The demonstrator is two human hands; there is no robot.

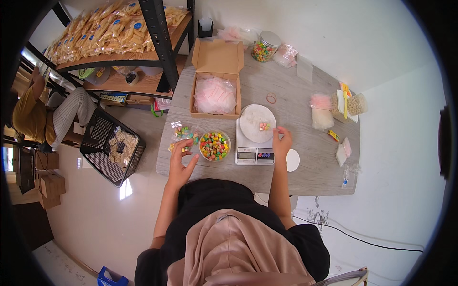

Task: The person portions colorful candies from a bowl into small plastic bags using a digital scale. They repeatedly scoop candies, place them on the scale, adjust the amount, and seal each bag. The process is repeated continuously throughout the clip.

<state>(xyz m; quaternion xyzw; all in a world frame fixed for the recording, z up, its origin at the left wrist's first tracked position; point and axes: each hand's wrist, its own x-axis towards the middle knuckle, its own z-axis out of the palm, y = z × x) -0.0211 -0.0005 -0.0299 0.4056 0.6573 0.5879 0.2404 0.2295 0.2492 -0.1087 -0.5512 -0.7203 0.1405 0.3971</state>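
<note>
My left hand (183,164), fingers apart and holding nothing, hovers over the table's near left part beside small clear bags of colourful candies (182,131). Just right of it sits a round clear tub of multicoloured candy pieces (214,146). A white digital kitchen scale (238,143) stands right of the tub, with several candy pieces (264,126) on its round plate (254,116). My right hand (282,137) is at the plate's right edge, fingers curled; whether anything is between its fingertips cannot be told. A white round lid (292,160) lies beside my right wrist.
Behind the scale stands an open cardboard box (193,111) of plastic bags, with a candy jar (265,46) farther back. A rubber band (271,98) lies on the table (304,143). Containers (357,103) stand right. Left are a shelf (125,57), a black basket (130,168) and a seated person (35,114).
</note>
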